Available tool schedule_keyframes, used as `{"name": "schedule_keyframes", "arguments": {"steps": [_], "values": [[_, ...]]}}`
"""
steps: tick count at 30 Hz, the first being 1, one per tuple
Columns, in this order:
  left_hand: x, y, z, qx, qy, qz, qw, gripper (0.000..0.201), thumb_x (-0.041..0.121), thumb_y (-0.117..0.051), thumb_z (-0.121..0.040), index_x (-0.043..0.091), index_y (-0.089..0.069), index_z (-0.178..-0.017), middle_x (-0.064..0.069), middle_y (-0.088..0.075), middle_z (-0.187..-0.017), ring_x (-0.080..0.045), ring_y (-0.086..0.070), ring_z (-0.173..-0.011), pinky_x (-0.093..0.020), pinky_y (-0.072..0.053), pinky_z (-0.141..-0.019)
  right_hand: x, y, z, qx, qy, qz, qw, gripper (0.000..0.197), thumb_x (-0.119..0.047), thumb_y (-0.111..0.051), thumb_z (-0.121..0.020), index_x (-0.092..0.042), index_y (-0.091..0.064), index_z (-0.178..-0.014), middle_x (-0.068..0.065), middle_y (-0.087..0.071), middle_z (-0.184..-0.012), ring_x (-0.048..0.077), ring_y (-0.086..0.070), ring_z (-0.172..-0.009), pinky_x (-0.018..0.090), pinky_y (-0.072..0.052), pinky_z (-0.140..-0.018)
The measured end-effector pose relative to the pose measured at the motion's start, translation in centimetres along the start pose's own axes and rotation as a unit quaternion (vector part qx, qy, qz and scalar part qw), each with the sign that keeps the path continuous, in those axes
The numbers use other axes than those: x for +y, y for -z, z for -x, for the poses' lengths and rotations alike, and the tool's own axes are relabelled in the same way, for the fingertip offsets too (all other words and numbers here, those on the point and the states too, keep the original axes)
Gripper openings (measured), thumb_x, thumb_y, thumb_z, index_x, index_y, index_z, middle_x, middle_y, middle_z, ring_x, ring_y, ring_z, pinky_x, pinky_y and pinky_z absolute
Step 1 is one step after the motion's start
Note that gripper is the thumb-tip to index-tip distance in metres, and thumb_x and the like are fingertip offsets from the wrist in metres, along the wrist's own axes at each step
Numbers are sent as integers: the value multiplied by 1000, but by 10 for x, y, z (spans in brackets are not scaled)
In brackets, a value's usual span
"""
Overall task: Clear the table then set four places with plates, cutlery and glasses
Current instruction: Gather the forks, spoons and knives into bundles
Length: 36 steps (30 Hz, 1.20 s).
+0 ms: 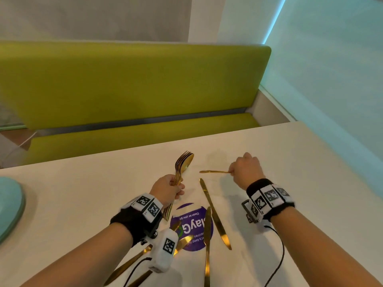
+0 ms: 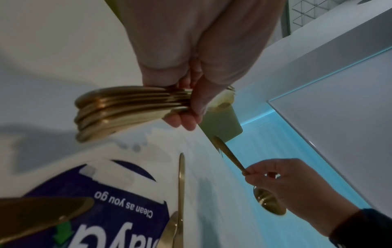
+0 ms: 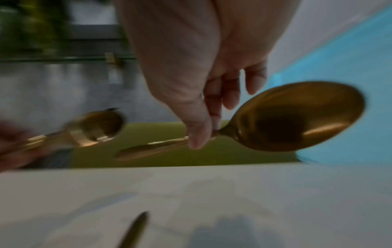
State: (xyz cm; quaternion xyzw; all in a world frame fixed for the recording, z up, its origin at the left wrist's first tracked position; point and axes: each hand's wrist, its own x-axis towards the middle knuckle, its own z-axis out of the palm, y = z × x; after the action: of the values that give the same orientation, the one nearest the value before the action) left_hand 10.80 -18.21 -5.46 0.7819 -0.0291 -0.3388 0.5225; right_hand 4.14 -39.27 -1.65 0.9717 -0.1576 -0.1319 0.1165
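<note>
My left hand (image 1: 169,188) grips a bundle of gold forks and spoons (image 1: 182,165) upright above the white table (image 1: 290,162); the left wrist view shows the fanned handle ends (image 2: 118,110) sticking out of the left hand (image 2: 191,107). To the right of it, my right hand (image 1: 245,169) pinches a single gold spoon (image 1: 213,171) just above the table, handle pointing left. Its bowl (image 3: 297,117) lies behind the fingers (image 3: 199,132) in the right wrist view. Several gold knives (image 1: 215,214) lie loose on the table between my arms.
A round purple sticker (image 1: 192,226) is stuck on the table under the knives. The rim of a teal plate (image 1: 8,206) shows at the left edge. A green bench (image 1: 124,83) runs along the far side. A wall stands on the right.
</note>
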Motion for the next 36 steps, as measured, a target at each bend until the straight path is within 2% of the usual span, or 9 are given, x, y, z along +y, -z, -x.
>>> {"name": "schedule_keyframes", "arguments": {"steps": [5,10,14,16,22,25,27,31,36], "values": [[-4,17,38,8,-5,-11,1000,25,2,-53,-90,4,-55,-115,-7,-61,-95,-20,-60,-85,-33,-52,-86,-64,32,71,32,161,71,984,27,-23,-54,-93,-14,-62,-117,7,-56,-121,24,-41,-118,38,-37,-98],[-24,37,92,-76,-9,-36,996,25,-2,-59,-83,11,-54,-103,-4,-58,-91,-18,-54,-79,-29,-47,-76,-123,49,128,46,232,101,966,25,-25,-60,-88,-14,-68,-110,7,-56,-115,26,-43,-115,40,-38,-93],[-43,54,140,-127,-34,-74,989,22,-7,-58,-75,13,-52,-69,-7,-55,-72,-21,-50,-72,-32,-41,-69,-162,59,167,92,270,108,952,16,-30,-87,-50,-25,-74,-58,-4,-64,-68,19,-61,-75,30,-47,-59],[-53,61,159,-131,-38,-87,987,22,-8,-59,-72,12,-53,-67,-7,-56,-70,-22,-51,-72,-32,-42,-70,-177,56,181,108,281,101,948,21,-30,-90,-45,-24,-71,-50,-6,-61,-59,18,-60,-67,28,-46,-56],[-76,67,201,-172,-43,-77,981,19,-8,-64,-77,8,-58,-85,-8,-60,-80,-21,-57,-78,-25,-49,-70,-200,60,228,62,266,95,957,24,-22,-55,-92,-10,-67,-109,6,-63,-110,26,-46,-112,39,-38,-92],[-83,60,212,-181,-46,-73,980,19,-8,-65,-77,3,-60,-92,-14,-62,-85,-23,-59,-76,-34,-53,-80,-200,56,243,58,249,83,963,25,-22,-56,-91,-9,-67,-109,6,-64,-109,26,-47,-111,39,-39,-93],[-84,52,216,-184,-38,-65,980,15,-8,-63,-79,5,-60,-86,-13,-61,-82,-20,-59,-70,-29,-53,-73,-195,56,251,72,239,69,966,19,-22,-65,-84,-11,-72,-98,5,-68,-97,25,-53,-102,39,-43,-87],[-78,35,216,-187,-10,-44,981,21,-8,-64,-79,6,-62,-95,-3,-63,-76,-12,-58,-64,-17,-51,-55,-172,38,248,101,210,10,972,26,-28,-92,-41,-22,-68,-51,-7,-60,-50,16,-58,-59,29,-53,-53],[-70,7,192,-194,22,0,981,29,-10,-62,-79,2,-63,-106,-3,-63,-81,-13,-58,-72,-22,-49,-64,-127,21,228,111,174,-123,971,13,-34,-75,-73,-22,-75,-78,-5,-69,-75,17,-60,-82,25,-38,-70]]}}
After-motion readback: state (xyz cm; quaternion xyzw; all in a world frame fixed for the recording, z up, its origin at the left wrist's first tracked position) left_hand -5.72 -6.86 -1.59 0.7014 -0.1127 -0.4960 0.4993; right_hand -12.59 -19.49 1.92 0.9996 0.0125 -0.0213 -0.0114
